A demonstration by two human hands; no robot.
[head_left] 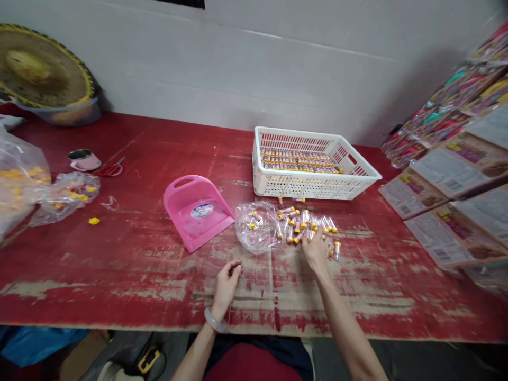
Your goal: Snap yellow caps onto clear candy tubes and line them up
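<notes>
Small clear tubes with yellow caps and pinkish contents (292, 214) lie in a loose pile on the worn red table. Over the right part of this pile is my right hand (316, 253), its fingers apart and touching tubes; no tube is plainly gripped. My left hand (227, 286) rests nearer the table's front edge with curled fingers, and nothing shows in it. Just beyond it lies a round clear plastic bag (257, 243) with a few small yellow and pink pieces. A pink dustpan-shaped scoop (198, 230) sits left of that bag.
Behind the pile stands a white plastic basket (305, 188) holding rows of capped tubes. Stacked printed boxes (440, 233) border the right side. At the left are bags of yellow caps (21, 180), a pink mug (85, 160), red scissors (111, 169) and a straw hat (43, 69).
</notes>
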